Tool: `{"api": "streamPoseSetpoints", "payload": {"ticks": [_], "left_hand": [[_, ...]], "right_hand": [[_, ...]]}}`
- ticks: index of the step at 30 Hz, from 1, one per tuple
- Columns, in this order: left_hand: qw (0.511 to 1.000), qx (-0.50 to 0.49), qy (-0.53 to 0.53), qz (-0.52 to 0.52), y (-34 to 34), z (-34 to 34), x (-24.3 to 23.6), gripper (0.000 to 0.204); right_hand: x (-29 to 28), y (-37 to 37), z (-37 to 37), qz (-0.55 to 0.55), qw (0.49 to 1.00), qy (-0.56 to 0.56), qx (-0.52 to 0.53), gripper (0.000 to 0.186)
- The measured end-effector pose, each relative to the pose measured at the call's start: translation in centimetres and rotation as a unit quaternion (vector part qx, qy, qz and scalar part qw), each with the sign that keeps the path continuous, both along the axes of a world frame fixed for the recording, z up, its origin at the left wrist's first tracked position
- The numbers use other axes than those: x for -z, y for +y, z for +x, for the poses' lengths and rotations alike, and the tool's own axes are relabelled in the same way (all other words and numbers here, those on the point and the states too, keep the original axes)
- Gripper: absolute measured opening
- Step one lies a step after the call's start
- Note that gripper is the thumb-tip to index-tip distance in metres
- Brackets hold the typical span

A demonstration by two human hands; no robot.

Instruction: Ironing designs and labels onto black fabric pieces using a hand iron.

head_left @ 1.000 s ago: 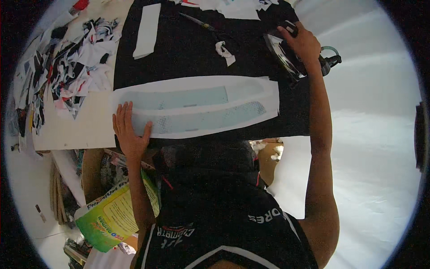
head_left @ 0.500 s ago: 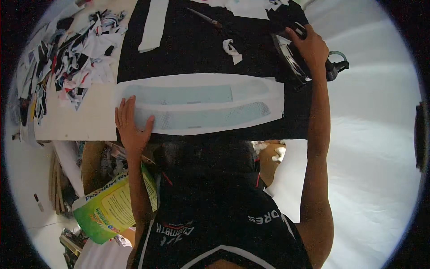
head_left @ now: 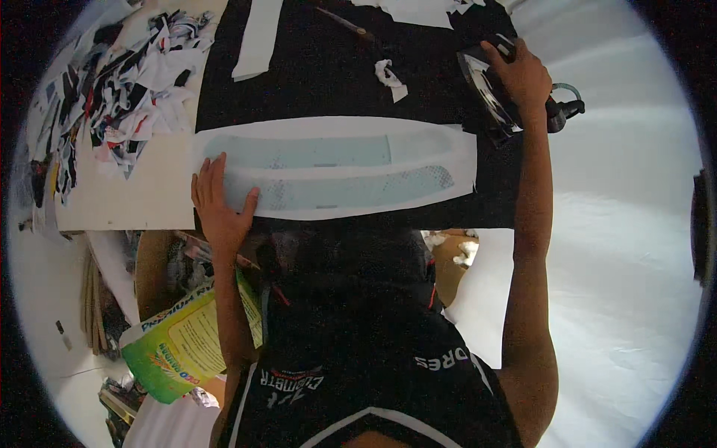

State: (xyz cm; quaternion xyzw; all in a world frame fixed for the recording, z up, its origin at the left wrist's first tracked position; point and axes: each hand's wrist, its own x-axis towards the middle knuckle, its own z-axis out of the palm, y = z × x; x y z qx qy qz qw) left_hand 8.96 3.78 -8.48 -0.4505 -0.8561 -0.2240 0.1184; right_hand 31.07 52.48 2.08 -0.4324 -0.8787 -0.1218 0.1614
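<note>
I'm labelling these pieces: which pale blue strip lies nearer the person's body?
The lower strip, with dark speckles at its right end; the upper strip lies beyond it on the white sheet.

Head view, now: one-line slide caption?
Left hand rests on a white sheet showing two pale-blue curved strips; right hand holds a black-and-silver iron.

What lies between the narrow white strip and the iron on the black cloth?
In the head view, what look like scissors and a small crumpled white scrap lie on the black cloth between the white strip and the iron.
</note>
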Motion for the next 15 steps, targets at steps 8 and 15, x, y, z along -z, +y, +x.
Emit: {"api": "streamPoseSetpoints", "payload": {"ticks": [8,15], "left_hand": [[1.000,0.006,0.001,0.002,-0.2,-0.2,0.6,0.073],[1.000,-0.008,-0.006,-0.015,0.0,0.0,0.2,0.073]], "right_hand": [[0.0,-0.5,-0.3,0.003,1.000,0.001,0.012,0.077],[-0.2,-0.3,-0.2,-0.030,0.999,-0.020,0.024,0.078]]}}
